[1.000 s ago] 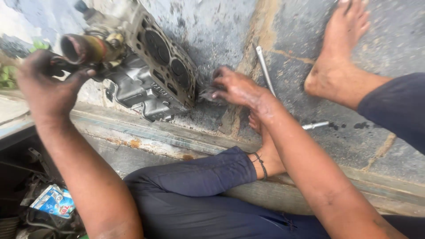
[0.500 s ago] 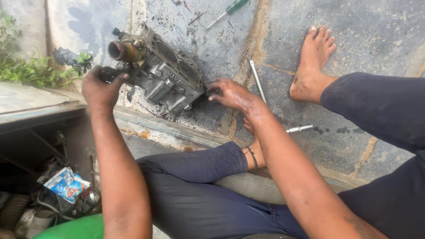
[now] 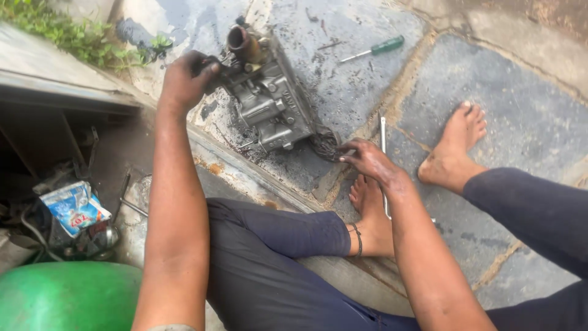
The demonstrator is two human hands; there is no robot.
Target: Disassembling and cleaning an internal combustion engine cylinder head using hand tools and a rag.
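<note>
**One engine part held between two hands on a stone floor**

One grey metal engine part (image 3: 269,101) was seen lying on the dark, wet stone floor (image 3: 508,104), near the raised kerb at the floor's edge. It was tilted, with one rusty round pipe opening (image 3: 240,38) at its far end. The left hand (image 3: 184,79) was placed at the part's far left corner, its fingers curled tight around a projecting piece there. The right hand (image 3: 366,159) was laid at the near right corner of the part; its fingers were held together and pressed onto a dark, greasy clump (image 3: 324,144) at the part's edge. Whether anything was pinched between those fingertips could not be told.

Two bare feet were counted: one (image 3: 454,150) was set flat on the stone well to the right of the part, and the other (image 3: 367,211) was tucked under the right forearm, with one dark band worn around its ankle. Two hand tools were counted on the floor: one green-handled screwdriver (image 3: 375,48) was left beyond the part, apart from it, and one long thin metal rod (image 3: 383,144) was laid just behind the right hand. To the left, below the kerb, one blue-and-white packet (image 3: 73,207) was seen among clutter, and one rounded green object (image 3: 64,297) was seen at the lower corner. A strip of green plants (image 3: 67,37) was seen at the upper left.
</note>
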